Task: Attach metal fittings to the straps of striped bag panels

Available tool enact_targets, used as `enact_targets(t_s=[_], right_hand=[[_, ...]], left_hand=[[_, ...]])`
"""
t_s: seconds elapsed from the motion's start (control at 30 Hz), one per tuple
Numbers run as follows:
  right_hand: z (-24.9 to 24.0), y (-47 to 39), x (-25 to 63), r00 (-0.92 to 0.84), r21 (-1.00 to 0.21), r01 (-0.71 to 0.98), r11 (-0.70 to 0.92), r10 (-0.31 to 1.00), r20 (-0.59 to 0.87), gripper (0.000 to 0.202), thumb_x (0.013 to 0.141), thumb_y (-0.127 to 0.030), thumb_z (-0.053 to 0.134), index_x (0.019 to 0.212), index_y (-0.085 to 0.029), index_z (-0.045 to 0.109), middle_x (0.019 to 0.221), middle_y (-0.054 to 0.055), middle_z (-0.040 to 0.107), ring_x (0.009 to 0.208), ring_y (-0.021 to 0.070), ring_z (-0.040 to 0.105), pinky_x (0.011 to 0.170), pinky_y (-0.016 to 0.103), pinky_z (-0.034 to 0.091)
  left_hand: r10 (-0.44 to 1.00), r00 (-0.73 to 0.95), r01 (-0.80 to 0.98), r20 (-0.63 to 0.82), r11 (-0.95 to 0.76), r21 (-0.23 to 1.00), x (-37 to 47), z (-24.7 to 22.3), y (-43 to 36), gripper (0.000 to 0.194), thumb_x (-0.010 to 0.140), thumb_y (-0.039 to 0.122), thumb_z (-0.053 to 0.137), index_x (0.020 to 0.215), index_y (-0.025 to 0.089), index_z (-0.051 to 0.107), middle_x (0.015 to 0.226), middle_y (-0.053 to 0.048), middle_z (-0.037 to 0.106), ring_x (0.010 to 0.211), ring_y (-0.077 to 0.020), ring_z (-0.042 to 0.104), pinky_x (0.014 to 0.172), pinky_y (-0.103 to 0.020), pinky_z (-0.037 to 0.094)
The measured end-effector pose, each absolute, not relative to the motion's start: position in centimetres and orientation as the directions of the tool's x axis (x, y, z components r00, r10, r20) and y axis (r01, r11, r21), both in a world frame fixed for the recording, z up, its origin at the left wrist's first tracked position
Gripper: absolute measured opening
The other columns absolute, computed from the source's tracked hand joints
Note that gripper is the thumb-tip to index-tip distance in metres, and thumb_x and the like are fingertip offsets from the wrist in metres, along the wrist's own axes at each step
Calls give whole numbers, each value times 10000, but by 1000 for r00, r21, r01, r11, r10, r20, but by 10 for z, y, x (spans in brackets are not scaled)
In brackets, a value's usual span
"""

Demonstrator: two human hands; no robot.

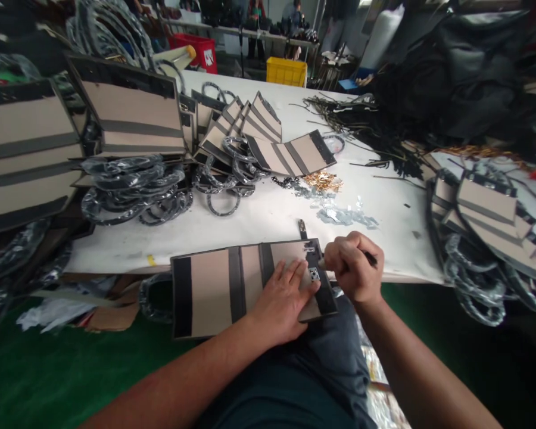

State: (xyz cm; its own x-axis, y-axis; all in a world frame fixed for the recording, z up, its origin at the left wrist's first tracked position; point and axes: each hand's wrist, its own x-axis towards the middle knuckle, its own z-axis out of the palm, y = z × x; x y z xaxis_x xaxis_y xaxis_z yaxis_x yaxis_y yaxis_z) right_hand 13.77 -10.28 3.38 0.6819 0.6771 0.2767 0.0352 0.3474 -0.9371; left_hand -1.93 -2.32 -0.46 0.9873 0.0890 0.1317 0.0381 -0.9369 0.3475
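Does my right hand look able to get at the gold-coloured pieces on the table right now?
Probably yes: between your right hand and the gold-coloured pieces lie only silvery pieces and white tabletop. It holds a dark tool, though, and might need to free its fingers.

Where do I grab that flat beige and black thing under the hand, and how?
Probably pinch the beige-and-black panel by its dark left end, coming from the left and squeezing top and bottom. That end is thin, flat and uncovered, and its near corner sticks out past the table. The left hand lies toward the other end.
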Motion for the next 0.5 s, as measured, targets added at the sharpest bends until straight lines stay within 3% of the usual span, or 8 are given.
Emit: enact_targets(t_s=[0.17,0.3,0.4,0.5], right_hand=[[31,-105,136,736,-955,16,295,643,211,430,933,-403,719,629,-239,462,488,-56,442,461,123,381,482,275,350],[65,-137,137,822,-891,-39,453,522,229,396,926,-339,723,645,-232,467,486,-62,416,451,120,373,471,264,339],[100,-172,127,849,-790,-29,613,432,304,337,913,-312,726,657,-225,524,493,-56,406,453,122,386,471,266,350],[117,-189,112,851,-759,-6,651,402,338,339,913,-350,740,662,-230,547,499,-46,419,463,134,408,475,280,364]], left_hand=[[105,990,71,99,-952,298,-25,-1,-33,812,849,464,771,1563,210,480,1673,-194,371,1586,-389,256,1309,-610,164],[153,980,105,131,-942,318,-37,20,-36,590,996,388,601,1557,231,506,1632,-146,470,1533,-381,381,1251,-627,337],[281,931,126,231,-845,519,-54,59,-20,462,1068,301,451,1510,252,577,1528,-94,604,1412,-298,559,1209,-501,451],[525,828,165,199,-567,807,-79,108,5,433,1074,424,497,1445,265,652,1435,-61,683,1348,-279,625,1195,-417,472]])
